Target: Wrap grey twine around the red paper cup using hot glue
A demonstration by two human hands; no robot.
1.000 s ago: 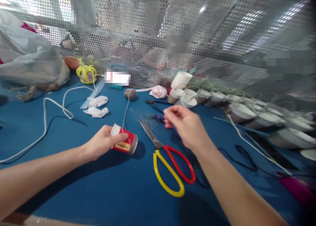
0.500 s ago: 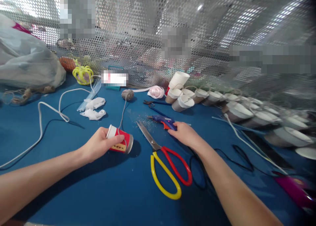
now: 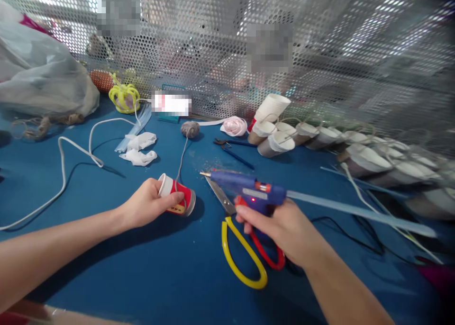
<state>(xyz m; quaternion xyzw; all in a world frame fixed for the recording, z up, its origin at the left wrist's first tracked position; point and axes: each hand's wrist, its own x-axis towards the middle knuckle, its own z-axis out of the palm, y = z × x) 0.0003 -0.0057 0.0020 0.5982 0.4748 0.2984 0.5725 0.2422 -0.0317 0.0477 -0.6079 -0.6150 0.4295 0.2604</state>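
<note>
My left hand (image 3: 151,199) grips a red and white paper cup (image 3: 181,192) lying on its side in the air, thumb across its red wall. A strand of grey yarn runs from the cup to a small yarn ball (image 3: 190,130) farther back. In my right hand (image 3: 280,225) is a blue hot glue gun (image 3: 245,185), its index finger by the orange trigger. A clear glue stick (image 3: 355,210) juts from the gun's rear, and its nozzle points left toward the cup. Under the gun lie scissors (image 3: 245,263) with one yellow and one red handle, partly hidden.
Blue-handled pliers (image 3: 236,154), a pink ribbon roll (image 3: 233,126) and scraps of white cloth (image 3: 140,155) lie behind my hands. Several wrapped paper cups (image 3: 277,145) line the right back. A white cord (image 3: 62,173) winds across the left. Perforated metal panel (image 3: 213,40) closes the back.
My right hand has lifted the glue gun off the table and brought it nearer, above the scissors. My left hand still holds the cup in nearly the same place.
</note>
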